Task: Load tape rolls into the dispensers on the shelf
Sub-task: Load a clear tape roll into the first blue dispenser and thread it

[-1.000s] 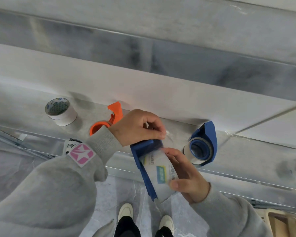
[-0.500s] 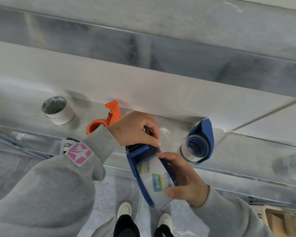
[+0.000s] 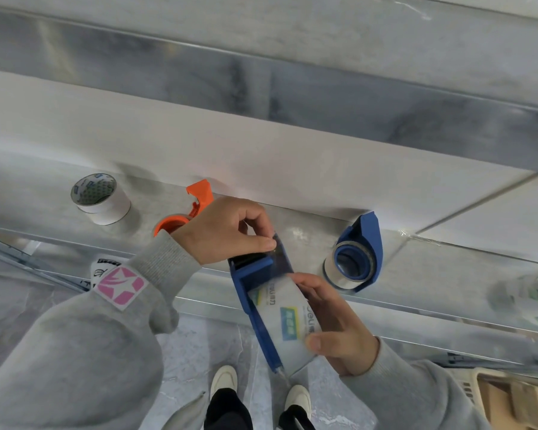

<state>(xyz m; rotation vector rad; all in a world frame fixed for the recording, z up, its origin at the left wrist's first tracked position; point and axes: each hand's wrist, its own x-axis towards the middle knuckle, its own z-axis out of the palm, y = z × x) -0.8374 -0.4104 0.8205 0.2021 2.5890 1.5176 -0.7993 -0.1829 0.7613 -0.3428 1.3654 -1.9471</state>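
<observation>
On the shelf [image 3: 448, 274] we see a loose roll [image 3: 101, 198] far left, one dispenser [image 3: 187, 212] beside it, a loaded dispenser [image 3: 359, 257] right; our hands hold another dispenser [image 3: 255, 293] between them.

Storeroom or workshop: bare metal shelf [image 3: 448, 274] holding tape dispensers [image 3: 362, 252].

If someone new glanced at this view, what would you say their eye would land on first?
Probably the blue plastic tape dispenser at centre, with its clear printed tape roll gripped by the right hand while the left hand pinches at its front end. Next, the orange plastic dispenser and the white tape roll on the metal shelf to the left.
</observation>
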